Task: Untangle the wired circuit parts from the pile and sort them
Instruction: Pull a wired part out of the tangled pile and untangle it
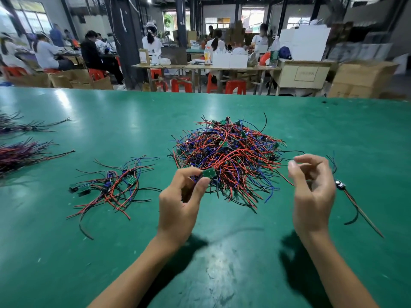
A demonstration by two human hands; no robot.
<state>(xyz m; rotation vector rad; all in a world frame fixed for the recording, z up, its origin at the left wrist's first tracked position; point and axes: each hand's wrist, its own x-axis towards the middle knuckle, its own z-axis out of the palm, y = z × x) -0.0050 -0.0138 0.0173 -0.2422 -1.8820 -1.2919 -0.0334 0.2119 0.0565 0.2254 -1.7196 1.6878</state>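
Observation:
A big tangled pile [231,156] of red, blue and black wires with small green circuit boards lies on the green table [111,121]. My left hand [180,203] pinches a small green circuit board [209,173] at the pile's near edge; its wires still run into the pile. My right hand [311,190] hovers to the right of the pile with its fingers loosely curled; whether it pinches a thin wire is unclear. A smaller group of separated wired parts [111,185] lies to the left. One single wired part [347,196] lies right of my right hand.
Bundled wire heaps [20,152] lie at the table's far left edge. Beyond the table's far edge are red stools [235,86], cardboard boxes [362,78] and other work tables with seated people.

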